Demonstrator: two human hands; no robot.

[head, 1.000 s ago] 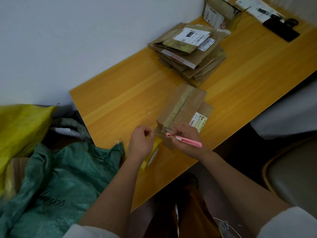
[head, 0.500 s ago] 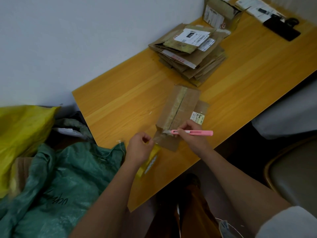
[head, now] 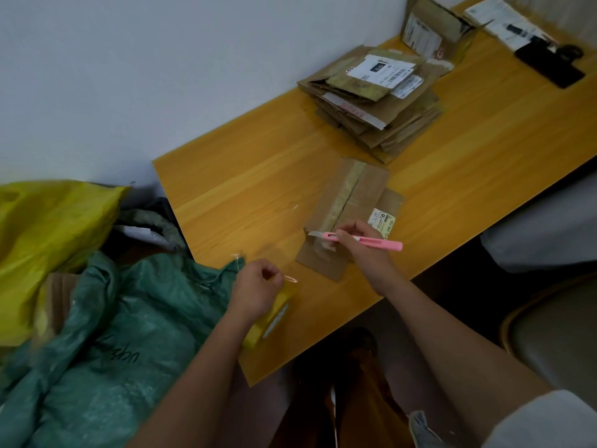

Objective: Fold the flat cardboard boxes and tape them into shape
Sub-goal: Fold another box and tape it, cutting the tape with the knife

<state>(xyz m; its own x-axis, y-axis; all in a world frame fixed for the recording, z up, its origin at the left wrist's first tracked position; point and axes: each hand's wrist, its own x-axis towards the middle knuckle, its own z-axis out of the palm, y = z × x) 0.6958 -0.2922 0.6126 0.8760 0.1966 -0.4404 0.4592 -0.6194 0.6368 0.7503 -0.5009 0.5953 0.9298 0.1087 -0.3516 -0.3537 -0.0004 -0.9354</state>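
Observation:
A small folded cardboard box (head: 352,202) lies on the wooden table (head: 484,150), with tape running down its middle seam and over its near end. My right hand (head: 358,244) grips a pink utility knife (head: 365,241), whose blade tip sits at the box's near end. My left hand (head: 256,287) holds a yellowish roll of tape (head: 271,315) at the table's near edge, its fingers curled round it. The hand stands a little apart from the box. A stack of flat cardboard boxes (head: 374,98) lies farther back by the wall.
An upright open box (head: 433,30) stands behind the stack. A black clipboard clip (head: 549,64) and papers (head: 504,22) lie at the far right. A green woven sack (head: 106,344) and a yellow bag (head: 48,227) sit left of the table. A chair (head: 555,334) is at the right.
My left hand has pulled the tape roll back and left, away from the box. My right hand has swung the knife so its blade meets the box's near end.

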